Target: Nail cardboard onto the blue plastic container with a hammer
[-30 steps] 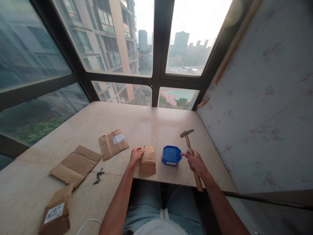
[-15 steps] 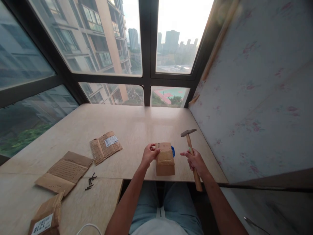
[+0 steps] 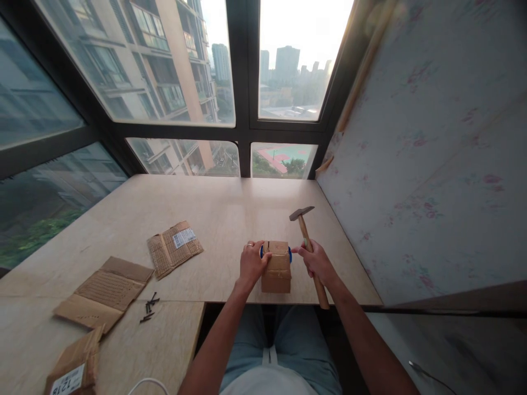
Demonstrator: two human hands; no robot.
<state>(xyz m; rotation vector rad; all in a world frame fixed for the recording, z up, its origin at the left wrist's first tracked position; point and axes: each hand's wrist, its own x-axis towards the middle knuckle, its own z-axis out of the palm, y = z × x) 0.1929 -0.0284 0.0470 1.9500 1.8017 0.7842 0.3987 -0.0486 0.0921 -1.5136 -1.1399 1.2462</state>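
Note:
A small brown cardboard box (image 3: 275, 282) stands on the tabletop near its front edge. My left hand (image 3: 252, 263) grips its left side, thumb on the front and fingers behind. Blue round edges of something show at both sides of the box, one blue piece (image 3: 290, 254) on the right and another by my left fingers; most of it is hidden. In my right hand (image 3: 317, 260) is a hammer (image 3: 321, 293), held partway up its wooden handle with the metal head upward. My right index finger stretches out to the right blue piece and seems to touch it.
Several dark screws or nails (image 3: 149, 308) lie in a small heap at left. Around them are a flattened cardboard piece (image 3: 105, 291), a labelled cardboard piece (image 3: 175, 249) and another box (image 3: 74, 362). A white cable (image 3: 148, 379) curves at the front. Windows and a papered wall (image 3: 432, 164) enclose the table.
My right hand has brought the hammer left, close to the box. My left hand has shifted its hold, and a blue edge now shows on the box's left side too.

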